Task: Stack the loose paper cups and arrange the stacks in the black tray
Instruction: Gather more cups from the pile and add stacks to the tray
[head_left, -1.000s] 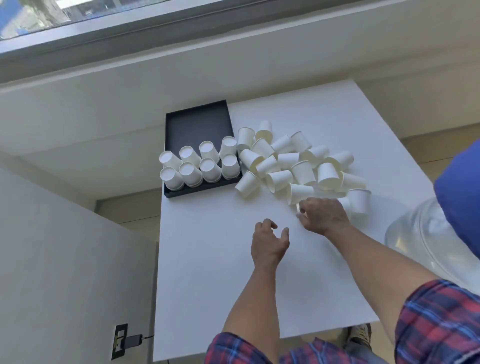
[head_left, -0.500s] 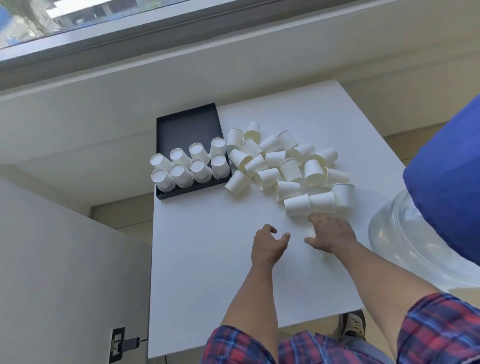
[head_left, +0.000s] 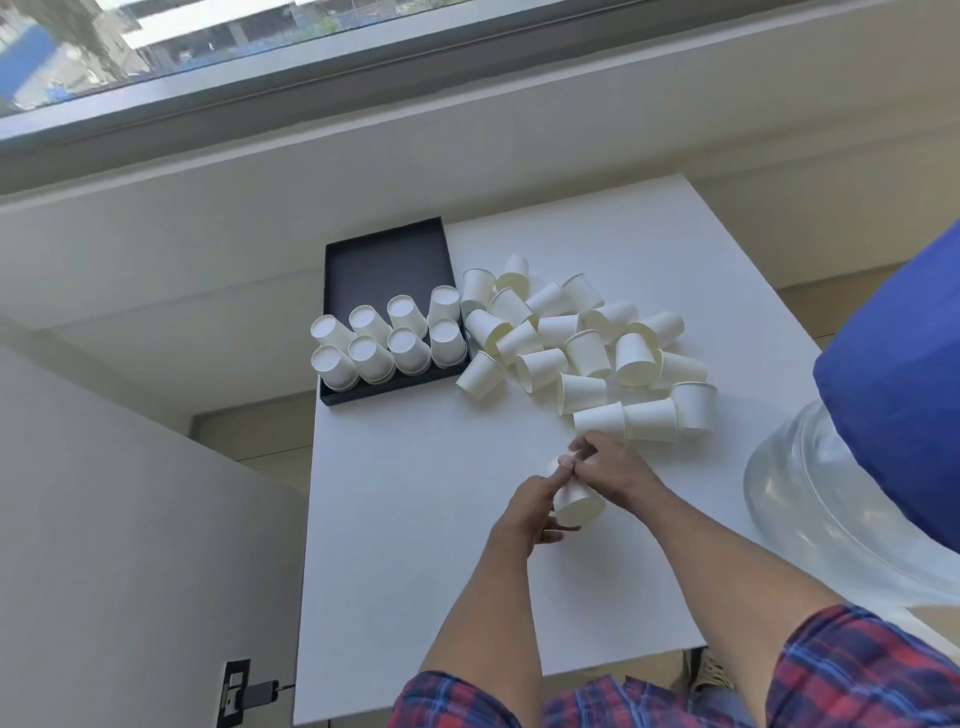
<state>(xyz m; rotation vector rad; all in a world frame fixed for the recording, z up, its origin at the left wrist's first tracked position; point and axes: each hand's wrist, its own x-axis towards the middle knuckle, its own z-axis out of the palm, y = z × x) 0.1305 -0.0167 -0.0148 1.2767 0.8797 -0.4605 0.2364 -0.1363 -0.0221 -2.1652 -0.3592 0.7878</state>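
Hands, left (head_left: 530, 512) and right (head_left: 615, 470), grip one cup (head_left: 577, 501); eight stacks (head_left: 387, 340) in tray (head_left: 382, 260)

Cup stacks (head_left: 387, 343) in tray (head_left: 384, 260); loose cups (head_left: 587, 343) right of tray.

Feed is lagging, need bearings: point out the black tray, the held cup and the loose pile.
tray (head_left: 382, 265): head view, bare floor.
held cup (head_left: 579, 503): head view, side wall.
loose pile (head_left: 587, 353): head view, a middle cup.
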